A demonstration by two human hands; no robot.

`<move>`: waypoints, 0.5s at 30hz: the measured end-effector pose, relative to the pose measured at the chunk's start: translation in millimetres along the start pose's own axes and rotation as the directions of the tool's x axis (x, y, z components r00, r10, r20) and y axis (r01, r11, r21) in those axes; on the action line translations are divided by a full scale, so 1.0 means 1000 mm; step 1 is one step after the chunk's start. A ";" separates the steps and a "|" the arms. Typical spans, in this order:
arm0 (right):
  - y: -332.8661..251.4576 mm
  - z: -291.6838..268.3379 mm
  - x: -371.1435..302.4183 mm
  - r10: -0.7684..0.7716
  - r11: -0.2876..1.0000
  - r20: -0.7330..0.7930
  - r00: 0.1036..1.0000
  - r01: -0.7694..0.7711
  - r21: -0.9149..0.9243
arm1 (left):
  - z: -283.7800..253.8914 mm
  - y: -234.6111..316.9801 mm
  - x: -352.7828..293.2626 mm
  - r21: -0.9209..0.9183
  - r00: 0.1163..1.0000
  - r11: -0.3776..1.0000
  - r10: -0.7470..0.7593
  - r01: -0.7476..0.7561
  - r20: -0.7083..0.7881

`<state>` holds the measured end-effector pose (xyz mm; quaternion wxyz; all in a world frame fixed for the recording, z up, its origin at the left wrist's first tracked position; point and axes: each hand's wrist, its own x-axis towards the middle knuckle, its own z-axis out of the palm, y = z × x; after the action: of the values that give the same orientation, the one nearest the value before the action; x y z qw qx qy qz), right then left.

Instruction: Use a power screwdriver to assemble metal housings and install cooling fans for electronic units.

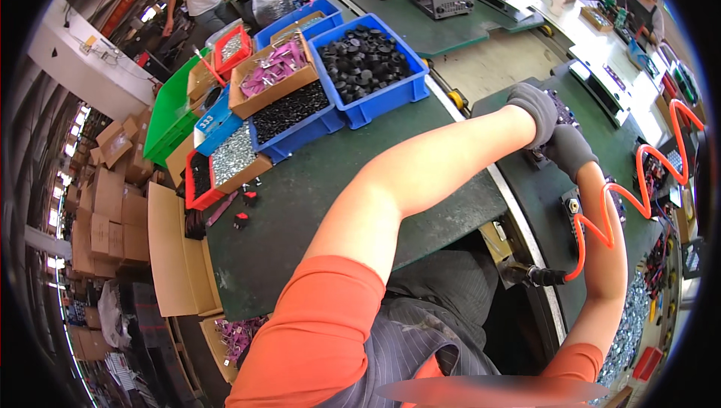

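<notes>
Both my hands wear grey gloves and meet at the right, over the green work surface beside a metal rail. My left hand (535, 111) is closed at the edge of a dark assembly (565, 109) with small purplish parts on it. Just below it, my right hand (569, 150) is closed against the same assembly. What its fingers grip is hidden. The gloves cover much of the assembly, so its full shape cannot be made out. Close to my right forearm lies another dark part with a round metal fitting (574, 205).
A coiled orange air hose (644, 175) loops across my right forearm. Blue bins (387, 96) of black caps and screws stand at the far left of the table, with a cardboard box (244, 100) of purple parts. A metal rail (518, 216) divides the work surfaces. Other people stand behind.
</notes>
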<state>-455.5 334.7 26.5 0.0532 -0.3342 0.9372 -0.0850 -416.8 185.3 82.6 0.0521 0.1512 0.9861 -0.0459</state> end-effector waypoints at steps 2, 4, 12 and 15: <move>-0.003 0.000 -0.001 0.089 0.996 0.043 0.995 -0.089 0.000 | 0.003 0.000 0.002 0.006 1.000 1.000 0.017 -0.017 -0.008; -0.008 -0.002 -0.002 0.166 0.980 0.055 0.985 -0.159 -0.117 | 0.005 0.001 0.005 0.023 0.999 0.999 0.031 -0.031 -0.009; -0.016 -0.010 -0.009 0.112 0.994 0.031 0.993 -0.111 -0.018 | 0.017 0.000 0.010 0.004 0.994 0.999 -0.036 0.037 -0.102; -0.018 -0.004 -0.009 0.219 0.969 -0.018 0.976 -0.220 -0.117 | 0.020 -0.002 0.011 0.027 0.997 1.000 -0.002 0.004 -0.075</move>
<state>-437.9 327.0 34.4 0.0400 -0.2308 0.9719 -0.0238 -426.2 184.3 61.8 0.0131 0.1522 0.9868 -0.0538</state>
